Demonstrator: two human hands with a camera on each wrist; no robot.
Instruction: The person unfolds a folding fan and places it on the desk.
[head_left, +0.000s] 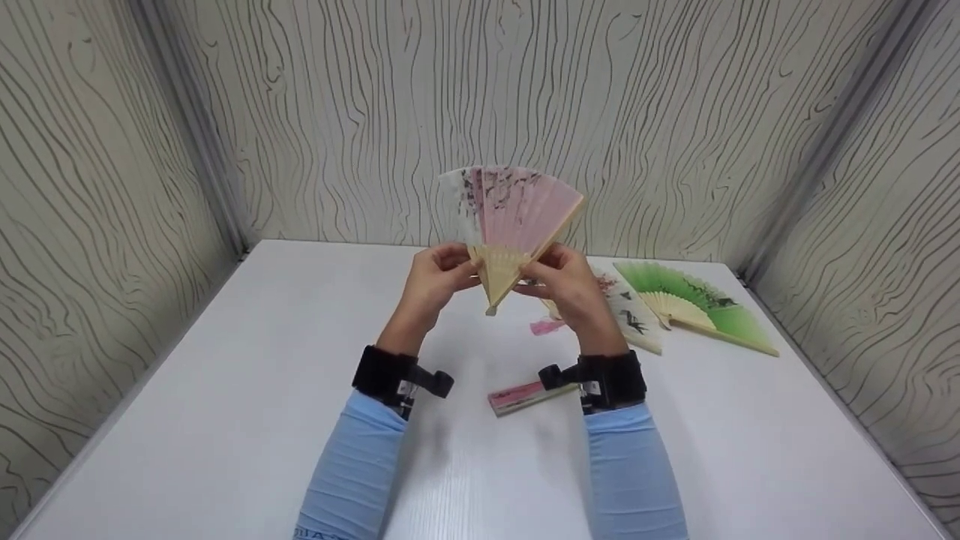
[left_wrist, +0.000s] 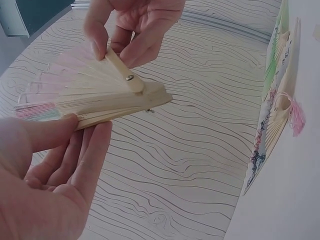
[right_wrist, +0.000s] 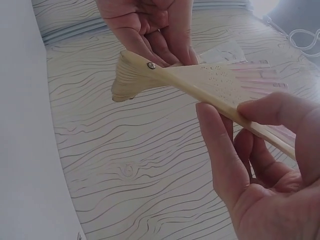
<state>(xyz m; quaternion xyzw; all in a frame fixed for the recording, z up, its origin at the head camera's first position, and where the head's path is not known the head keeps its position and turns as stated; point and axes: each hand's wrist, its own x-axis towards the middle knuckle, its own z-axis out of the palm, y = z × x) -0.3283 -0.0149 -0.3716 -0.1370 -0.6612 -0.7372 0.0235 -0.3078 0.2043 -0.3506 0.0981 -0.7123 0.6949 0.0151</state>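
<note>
A pink and white folding fan [head_left: 517, 206] with dark blossom print is held up above the table, partly spread, its pivot end pointing down. My left hand [head_left: 435, 277] pinches its left edge near the bamboo ribs. On the other edge, my right hand [head_left: 566, 281] grips the outer guard stick between thumb and fingers. In the left wrist view the bamboo ribs [left_wrist: 95, 102] are still bunched together on the left hand's side. The right wrist view shows the metal rivet [right_wrist: 151, 65] at the pivot end.
An open green fan [head_left: 709, 300] lies at the table's right back. Beside it a white printed fan [head_left: 637, 322] with a pink tassel [head_left: 546, 327] is partly hidden by my right hand. A narrow pink and green box [head_left: 517, 397] lies on the white table [head_left: 247, 390] between my forearms.
</note>
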